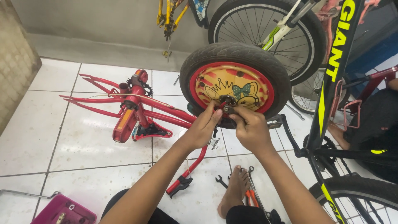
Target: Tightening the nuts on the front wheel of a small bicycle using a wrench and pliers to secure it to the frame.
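Observation:
A small bicycle wheel (pixel 234 56) with a black tyre, red rim and a yellow picture disc stands upright in the middle of the head view. Both hands meet at its hub axle (pixel 226 108). My left hand (pixel 205 126) pinches the hub from the left with thumb and fingers. My right hand (pixel 250 127) grips the axle nut area from the right, fingers closed around it. A small red bicycle frame (pixel 137 108) with a crank and red pedal lies on the tiled floor to the left of the wheel.
A black and yellow bicycle (pixel 331 87) stands at the right, with another wheel (pixel 286 29) behind. Wrenches (pixel 222 181) and orange-handled pliers (pixel 251 195) lie by my bare foot (pixel 234 193). A pink box (pixel 62 211) sits bottom left. A person sits at the right edge.

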